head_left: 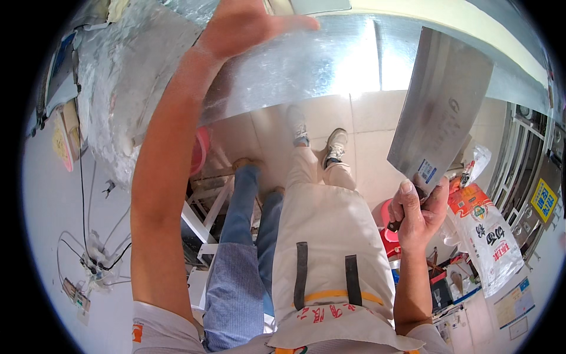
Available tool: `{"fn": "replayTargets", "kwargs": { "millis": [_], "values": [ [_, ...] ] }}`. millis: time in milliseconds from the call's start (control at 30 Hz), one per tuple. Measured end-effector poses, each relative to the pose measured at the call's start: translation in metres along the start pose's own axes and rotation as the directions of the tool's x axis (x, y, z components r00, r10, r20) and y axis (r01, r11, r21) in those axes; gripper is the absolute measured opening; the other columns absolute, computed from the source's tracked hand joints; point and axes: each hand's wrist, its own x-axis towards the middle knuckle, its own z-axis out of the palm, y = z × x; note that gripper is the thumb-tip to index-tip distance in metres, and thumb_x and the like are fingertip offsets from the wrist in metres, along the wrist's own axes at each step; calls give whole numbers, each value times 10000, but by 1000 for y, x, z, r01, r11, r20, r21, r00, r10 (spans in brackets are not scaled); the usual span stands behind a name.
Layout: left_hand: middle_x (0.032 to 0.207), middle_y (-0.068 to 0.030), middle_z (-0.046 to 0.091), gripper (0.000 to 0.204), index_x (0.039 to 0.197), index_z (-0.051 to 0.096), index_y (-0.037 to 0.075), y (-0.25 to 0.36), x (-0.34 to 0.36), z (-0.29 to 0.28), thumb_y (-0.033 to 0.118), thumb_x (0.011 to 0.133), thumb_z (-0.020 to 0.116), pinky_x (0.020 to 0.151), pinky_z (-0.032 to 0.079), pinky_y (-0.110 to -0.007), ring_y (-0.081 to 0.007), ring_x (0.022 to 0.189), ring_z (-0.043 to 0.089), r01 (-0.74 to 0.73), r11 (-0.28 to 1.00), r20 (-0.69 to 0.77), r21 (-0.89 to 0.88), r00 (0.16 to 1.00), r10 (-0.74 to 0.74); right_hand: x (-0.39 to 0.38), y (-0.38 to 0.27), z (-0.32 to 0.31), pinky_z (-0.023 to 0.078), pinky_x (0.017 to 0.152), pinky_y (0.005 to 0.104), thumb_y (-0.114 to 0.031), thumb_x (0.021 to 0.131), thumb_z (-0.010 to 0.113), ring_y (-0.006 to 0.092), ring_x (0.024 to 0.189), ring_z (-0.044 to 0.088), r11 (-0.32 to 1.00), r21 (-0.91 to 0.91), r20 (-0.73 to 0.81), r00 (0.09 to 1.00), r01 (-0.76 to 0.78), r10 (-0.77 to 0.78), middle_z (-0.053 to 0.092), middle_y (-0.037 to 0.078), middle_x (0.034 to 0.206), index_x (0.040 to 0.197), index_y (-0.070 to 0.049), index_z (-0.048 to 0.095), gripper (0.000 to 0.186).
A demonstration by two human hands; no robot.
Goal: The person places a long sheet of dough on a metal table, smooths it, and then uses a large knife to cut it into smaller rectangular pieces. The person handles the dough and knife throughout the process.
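My right hand [413, 215] grips the handle of a wide cleaver [445, 100], fingers wrapped round it. The broad grey blade points up and away, raised beside the front edge of a shiny metal worktable [295, 65]. Over the table at the far left reaches my left hand [242, 26], its thumb stretched out to the right. Its other fingers are partly cut off by the top edge of the picture. Close to that hand, a narrow pale strip [280, 6] and a flat greyish rectangular piece [321, 5] show at the table's far side.
Clear plastic sheeting [135, 76] covers the left side. Another person's legs in blue trousers [239, 200] stand close at my left, near a pink bucket [200, 150] and a white frame [203, 227]. On the right hangs a white and orange bag [489, 242] before a metal rack [516, 147].
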Motion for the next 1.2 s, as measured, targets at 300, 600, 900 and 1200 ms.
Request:
{"fn": "replayTargets", "kwargs": {
  "millis": [300, 600, 900, 1200],
  "values": [
    [1437, -141, 614, 542, 1497, 537, 0, -25, -4, -1, 205, 1016, 681, 1186, 412, -359, -245, 1373, 552, 246, 878, 67, -410, 968, -240, -1, 9, -11, 384, 423, 249, 11, 1042, 645, 66, 475, 448, 998, 56, -15, 1000, -3, 4, 530, 20, 740, 1248, -16, 470, 271],
    [1360, -198, 624, 882, 1467, 551, 6, -8, -2, 0, 183, 705, 959, 1140, 456, -430, -375, 1294, 586, 18, 1000, 5, 17, 1000, -18, 0, 4, -13, 383, 425, 249, 5, 1045, 642, 67, 477, 450, 999, 31, 20, 1000, 12, -13, 518, 13, 720, 1214, -24, 468, 244],
    [1340, -230, 629, 900, 1414, 572, 1, -7, 3, -1, 208, 645, 991, 1101, 465, -491, -440, 1250, 581, 22, 994, 17, 105, 1000, -24, 2, -10, -3, 385, 431, 251, -5, 1046, 647, 66, 485, 461, 998, 53, 35, 999, -23, 22, 511, 11, 709, 1221, -26, 459, 258],
    [1315, -221, 642, 826, 1369, 601, 10, -5, 4, -2, 235, 671, 981, 1069, 480, -492, -424, 1221, 596, 57, 997, 2, 46, 998, -57, 6, -14, 5, 392, 452, 242, -32, 1055, 660, 53, 517, 477, 1000, 18, 64, 998, -12, 11, 535, 5, 732, 1209, -26, 473, 242]
  ]
}}
